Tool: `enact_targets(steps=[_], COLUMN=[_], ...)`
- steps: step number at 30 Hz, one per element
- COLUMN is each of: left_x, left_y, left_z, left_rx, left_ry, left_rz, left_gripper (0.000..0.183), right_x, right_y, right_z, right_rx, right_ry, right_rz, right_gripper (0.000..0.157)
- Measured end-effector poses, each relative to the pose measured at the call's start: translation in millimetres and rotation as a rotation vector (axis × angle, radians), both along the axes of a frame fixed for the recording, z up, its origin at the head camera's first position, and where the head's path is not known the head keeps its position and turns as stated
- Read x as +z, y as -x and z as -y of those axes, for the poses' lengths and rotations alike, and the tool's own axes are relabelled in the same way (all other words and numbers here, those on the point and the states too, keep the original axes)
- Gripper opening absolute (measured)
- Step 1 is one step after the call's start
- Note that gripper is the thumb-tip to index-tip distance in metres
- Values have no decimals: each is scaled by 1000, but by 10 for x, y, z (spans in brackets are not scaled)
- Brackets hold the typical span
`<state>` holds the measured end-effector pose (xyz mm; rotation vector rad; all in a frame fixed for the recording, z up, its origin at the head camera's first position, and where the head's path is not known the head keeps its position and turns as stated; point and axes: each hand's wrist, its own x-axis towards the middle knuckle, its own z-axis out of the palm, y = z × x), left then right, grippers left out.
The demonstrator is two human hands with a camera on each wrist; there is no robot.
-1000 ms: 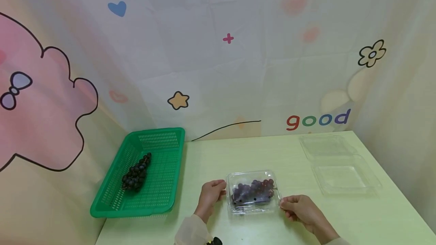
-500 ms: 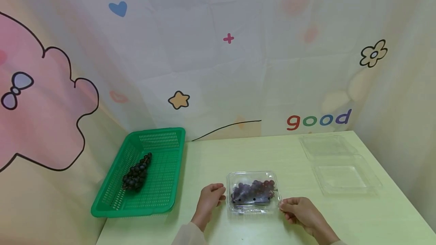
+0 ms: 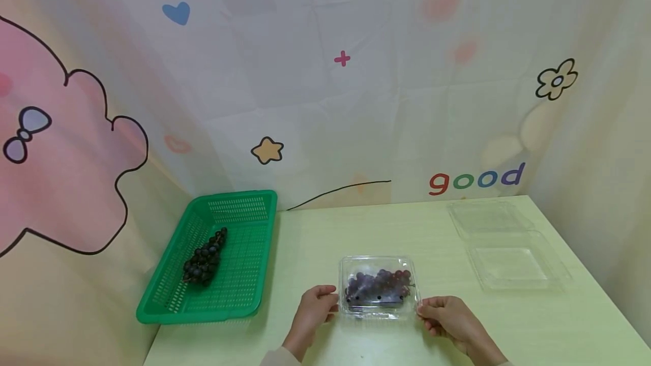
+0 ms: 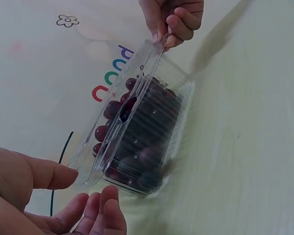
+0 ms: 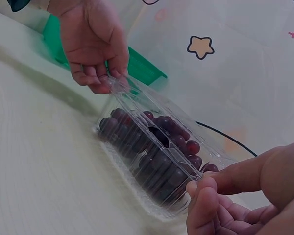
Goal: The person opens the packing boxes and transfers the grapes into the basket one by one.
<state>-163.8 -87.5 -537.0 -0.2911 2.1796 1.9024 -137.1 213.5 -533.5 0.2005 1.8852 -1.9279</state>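
Observation:
A clear plastic clamshell box (image 3: 378, 264) with its lid down stands on the table between both hands. Dark red grapes (image 3: 378, 286) lie inside it, seen through the plastic. My right hand (image 3: 450, 321) pinches the box's front right corner at the rim, between thumb and index finger, as the right wrist view shows. At the left corner is my left hand (image 3: 312, 312), its thumb (image 4: 54, 175) and fingertips (image 4: 110, 200) parted at the rim. Whether they touch the plastic there is hard to tell.
A green slotted basket (image 3: 249, 264) with a bunch of black grapes (image 3: 205, 258) stands at the table's left. An opened clear clamshell box (image 3: 513, 264) lies at the right. A printed curtain (image 3: 356, 117) hangs behind the table.
My left hand has slid from the box's left side toward the near edge, its thumb now lower. The right hand keeps its pinch, shifting only slightly. The box hardly moves.

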Motion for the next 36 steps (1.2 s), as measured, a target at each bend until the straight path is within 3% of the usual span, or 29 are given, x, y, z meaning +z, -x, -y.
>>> enact_targets(steps=[13, 36], left_x=[-39, -75], left_y=[-116, -98], left_z=[-31, -66], left_rx=[-28, -26], left_ry=[-36, -103], left_rz=[-20, -32], left_gripper=[34, 26], right_x=[-6, -27], right_y=[-45, -47], right_z=[16, 30], right_rx=[-2, -18], right_ry=[1, -26], right_rz=[11, 6], right_gripper=[20, 21])
